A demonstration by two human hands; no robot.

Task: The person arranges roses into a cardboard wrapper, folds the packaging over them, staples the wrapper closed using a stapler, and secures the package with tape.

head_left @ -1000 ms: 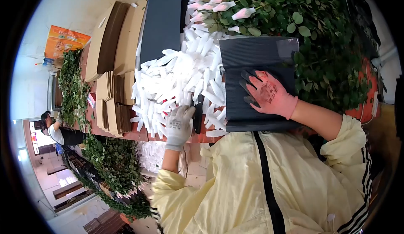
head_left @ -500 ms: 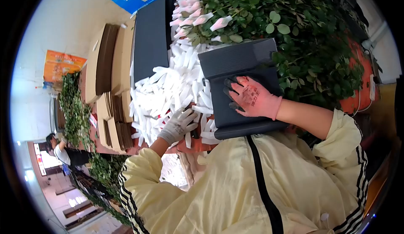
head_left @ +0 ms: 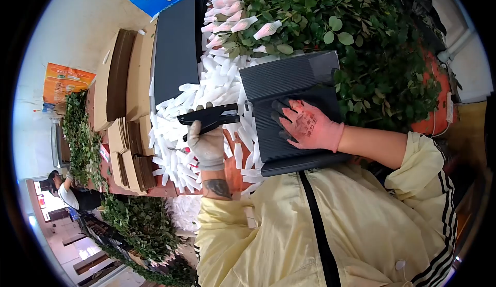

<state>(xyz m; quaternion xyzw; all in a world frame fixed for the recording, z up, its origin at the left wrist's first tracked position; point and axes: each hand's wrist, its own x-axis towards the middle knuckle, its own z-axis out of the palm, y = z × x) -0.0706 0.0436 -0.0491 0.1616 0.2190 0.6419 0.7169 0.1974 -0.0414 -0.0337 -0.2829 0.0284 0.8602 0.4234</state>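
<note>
My left hand [head_left: 206, 145], in a pale glove, is wrapped round a black stapler [head_left: 209, 117] and holds it over the heap of white foam sleeves [head_left: 222, 78]. The stapler's jaws point right. My right hand [head_left: 307, 126], in a pink glove with dark fingertips, lies with its fingers spread on a black corrugated sheet [head_left: 268, 145]. The sheet is folded, with its upper flap turned over and a roll along its near edge. Nothing shows in my right hand.
Leafy stems [head_left: 372, 80] cover the right side, with sleeved pink blooms [head_left: 244, 24] at their left ends. Black sheets [head_left: 178, 49] and cardboard stacks [head_left: 137, 80] stand left of the sleeves. A person [head_left: 75, 191] is at the far left.
My left hand has picked up the black stapler from among the sleeves and raised it. My right hand has stayed spread on the black sheet. The view has shifted.
</note>
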